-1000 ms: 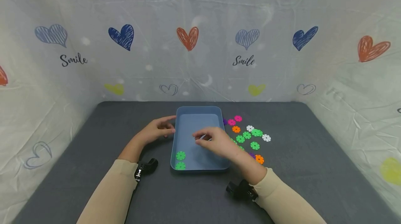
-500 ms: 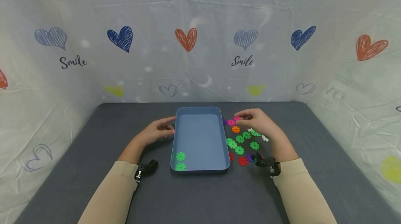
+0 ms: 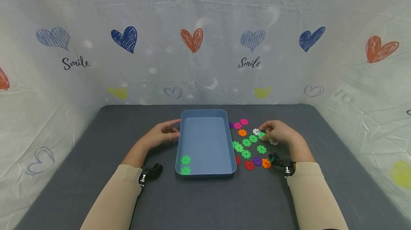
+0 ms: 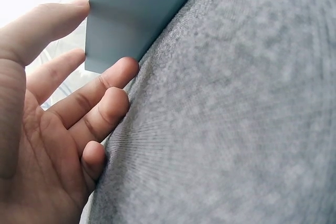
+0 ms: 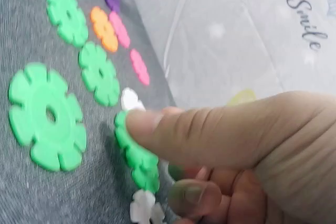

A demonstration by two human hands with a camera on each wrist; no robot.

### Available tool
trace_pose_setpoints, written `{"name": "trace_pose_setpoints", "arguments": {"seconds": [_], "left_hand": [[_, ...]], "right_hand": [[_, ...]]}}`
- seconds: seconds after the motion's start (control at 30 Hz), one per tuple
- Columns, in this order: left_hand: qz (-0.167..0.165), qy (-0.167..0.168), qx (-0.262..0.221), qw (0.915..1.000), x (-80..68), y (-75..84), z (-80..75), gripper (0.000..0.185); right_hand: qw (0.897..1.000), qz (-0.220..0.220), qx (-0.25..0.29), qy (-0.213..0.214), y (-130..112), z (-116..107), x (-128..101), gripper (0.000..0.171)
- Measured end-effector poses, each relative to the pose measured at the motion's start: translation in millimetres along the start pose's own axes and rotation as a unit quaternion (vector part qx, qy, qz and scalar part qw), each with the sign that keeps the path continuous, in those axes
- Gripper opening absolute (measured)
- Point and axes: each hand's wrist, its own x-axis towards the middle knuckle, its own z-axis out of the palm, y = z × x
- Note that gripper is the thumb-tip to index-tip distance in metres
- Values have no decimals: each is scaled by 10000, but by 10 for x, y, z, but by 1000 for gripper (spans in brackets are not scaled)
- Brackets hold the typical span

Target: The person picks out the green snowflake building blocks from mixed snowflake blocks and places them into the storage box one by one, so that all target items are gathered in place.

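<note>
My right hand [image 3: 280,131] is at the loose pieces to the right of the tray. Its thumb and fingers pinch a green flower-shaped disc [image 5: 131,140], part of it hidden behind the thumb. Another green disc [image 5: 145,177] overlaps it, and white discs [image 5: 143,206] lie close by. The blue-grey tray [image 3: 205,113] stands mid-table, with two green discs [image 3: 185,160] in its near left corner. Beside the tray's left wall is my left hand [image 3: 159,134], fingers loosely extended. In the left wrist view its thumb and fingertips touch or nearly touch that wall [image 4: 123,19].
Several green discs [image 3: 246,142] lie scattered right of the tray. Orange [image 3: 242,133], pink [image 3: 237,125], purple [image 3: 257,161] and red discs [image 3: 249,165] lie among them. A white patterned sheet [image 3: 218,69] hangs behind the grey table [image 3: 205,205].
My right hand has moved from over the tray to the pieces, first by the pink discs, then nearer to the green and white ones, where it pinches a green disc. My left hand stays put.
</note>
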Motion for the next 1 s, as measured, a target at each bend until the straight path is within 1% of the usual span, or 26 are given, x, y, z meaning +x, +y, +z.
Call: {"name": "trace_pose_setpoints", "arguments": {"seconds": [0.17,0.3,0.4,0.57,0.67,0.77,0.83,0.93,1.0], "left_hand": [[-30,22,59,10000,21,5,-6,68],[-35,37,47,10000,36,17,-15,68],[-34,45,41,10000,37,32,-22,67],[39,33,67,10000,28,61,-37,68],[63,48,57,10000,23,76,-38,68],[75,60,20,10000,15,73,-32,67],[80,62,-18,9999,11,53,-19,67],[84,27,-97,9999,-6,12,-3,68],[103,-9,-142,9998,-21,-17,5,67]], "right_hand": [[9999,96,-119,0,44,-19,-11,41],[9991,176,-351,172,52,-31,-16,39],[9976,122,-611,304,46,-40,-13,38],[9965,49,-742,380,25,-59,-19,32],[9966,-29,-729,393,11,-71,-27,28],[9959,-129,-757,488,7,-84,-32,30],[9960,-117,-694,557,8,-93,-43,32],[9969,-35,-445,655,-4,-93,-76,32],[9973,-2,-120,724,-50,-83,-106,33]]}}
